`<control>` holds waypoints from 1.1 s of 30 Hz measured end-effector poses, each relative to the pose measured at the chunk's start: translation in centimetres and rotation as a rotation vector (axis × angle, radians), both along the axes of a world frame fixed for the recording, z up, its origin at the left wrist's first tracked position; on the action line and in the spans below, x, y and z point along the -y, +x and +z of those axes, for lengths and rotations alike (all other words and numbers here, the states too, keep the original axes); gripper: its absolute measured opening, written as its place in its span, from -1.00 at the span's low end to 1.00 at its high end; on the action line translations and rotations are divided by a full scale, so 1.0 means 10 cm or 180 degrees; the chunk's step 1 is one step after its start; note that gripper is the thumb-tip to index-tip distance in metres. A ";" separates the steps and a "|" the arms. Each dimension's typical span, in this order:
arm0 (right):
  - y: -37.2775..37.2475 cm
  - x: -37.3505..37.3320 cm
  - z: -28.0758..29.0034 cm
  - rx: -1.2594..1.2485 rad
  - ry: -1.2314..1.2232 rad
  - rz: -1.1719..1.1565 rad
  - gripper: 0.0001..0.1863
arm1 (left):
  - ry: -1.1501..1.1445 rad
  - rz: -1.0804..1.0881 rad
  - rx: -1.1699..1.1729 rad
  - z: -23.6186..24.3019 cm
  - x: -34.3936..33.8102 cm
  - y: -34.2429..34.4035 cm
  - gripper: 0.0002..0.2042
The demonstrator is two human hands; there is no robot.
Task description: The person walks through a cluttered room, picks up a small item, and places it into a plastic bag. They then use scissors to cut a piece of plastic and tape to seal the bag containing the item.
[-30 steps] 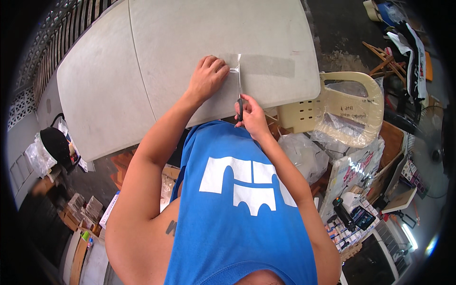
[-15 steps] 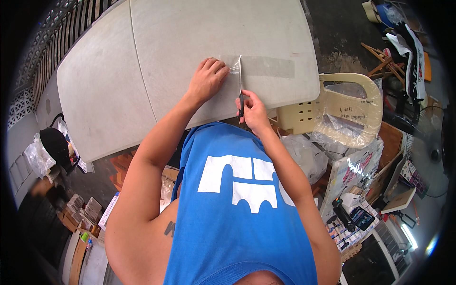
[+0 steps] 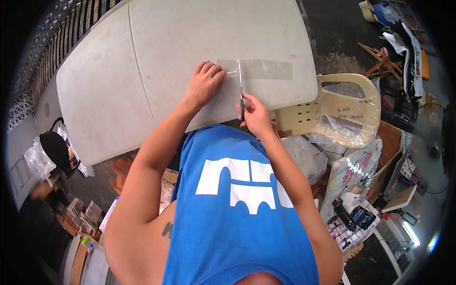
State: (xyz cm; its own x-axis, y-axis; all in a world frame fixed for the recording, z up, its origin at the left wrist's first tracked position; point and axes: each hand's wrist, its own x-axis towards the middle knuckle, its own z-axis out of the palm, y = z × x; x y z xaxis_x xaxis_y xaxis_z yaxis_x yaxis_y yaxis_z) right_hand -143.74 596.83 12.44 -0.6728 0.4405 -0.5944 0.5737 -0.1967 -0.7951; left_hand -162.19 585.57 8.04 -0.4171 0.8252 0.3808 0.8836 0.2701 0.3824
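Right hand [image 3: 254,114] clamped on scissors [image 3: 242,105] by table edge [image 3: 290,101], left hand [image 3: 205,81], grip unclear, at plastic strip [image 3: 266,70], broad tabletop [image 3: 99,90] leftward

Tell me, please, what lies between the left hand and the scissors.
In the head view, a short stretch of clear film lies on the table between the left hand and the scissors.

Right hand [image 3: 255,115] holds scissors [image 3: 241,86] across transparent strip [image 3: 267,70].
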 end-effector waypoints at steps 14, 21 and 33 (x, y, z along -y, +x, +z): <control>-0.18 -0.88 -0.33 -0.0321 0.4038 0.0585 -0.52 | -0.0277 0.0107 0.0042 0.11 -0.03 0.09 -0.72; 1.84 -0.80 -0.56 0.0165 0.1960 -0.2964 -0.55 | 0.0161 0.0288 0.0058 0.14 -0.03 0.19 -0.71; 5.86 -0.81 -2.79 0.2891 0.1262 -0.5815 -0.49 | -0.0802 0.0032 -0.0615 0.19 0.19 0.11 -0.58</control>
State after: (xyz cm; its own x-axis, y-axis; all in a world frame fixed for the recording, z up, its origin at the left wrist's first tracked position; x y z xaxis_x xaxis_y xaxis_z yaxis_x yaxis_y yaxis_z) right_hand -85.13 604.89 -15.43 0.9495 0.2710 -0.1580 0.1273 -0.7933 -0.5954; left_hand -161.08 583.71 9.92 -0.3656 0.8999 0.2378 0.9302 0.3442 0.1276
